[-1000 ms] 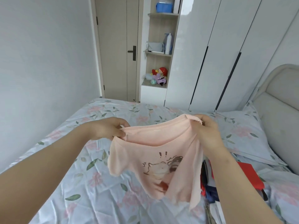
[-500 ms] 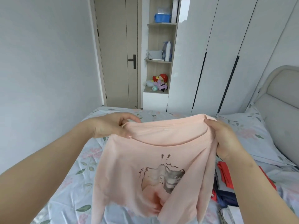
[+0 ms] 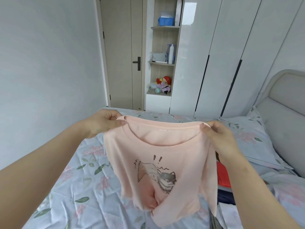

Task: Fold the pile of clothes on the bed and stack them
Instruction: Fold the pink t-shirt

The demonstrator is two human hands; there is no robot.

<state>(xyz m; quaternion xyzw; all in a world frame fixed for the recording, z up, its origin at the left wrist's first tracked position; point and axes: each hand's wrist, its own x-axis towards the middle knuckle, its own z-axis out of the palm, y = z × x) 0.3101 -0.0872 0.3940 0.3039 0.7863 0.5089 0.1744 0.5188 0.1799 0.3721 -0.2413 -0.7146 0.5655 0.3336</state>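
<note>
A pale pink T-shirt (image 3: pixel 165 161) with a cat drawing on its front hangs in the air over the bed (image 3: pixel 79 187). My left hand (image 3: pixel 104 123) pinches its left shoulder beside the neckline. My right hand (image 3: pixel 221 138) pinches the right shoulder. The neckline is stretched wide between both hands, and the twisted lower hem dangles just above the sheet. A pile of clothes (image 3: pixel 223 184), red and dark blue, lies on the bed to the right, mostly hidden behind the shirt and my right forearm.
The floral sheet spreads out to the left and front. A pillow (image 3: pixel 252 139) and padded headboard (image 3: pixel 287 109) are at the right. A door (image 3: pixel 123 55), open shelves (image 3: pixel 163 63) with toys and white wardrobes (image 3: pixel 222 55) stand beyond the bed.
Both hands have moved apart and lifted the shirt, spreading the neckline so the printed front now faces me flatter than before.
</note>
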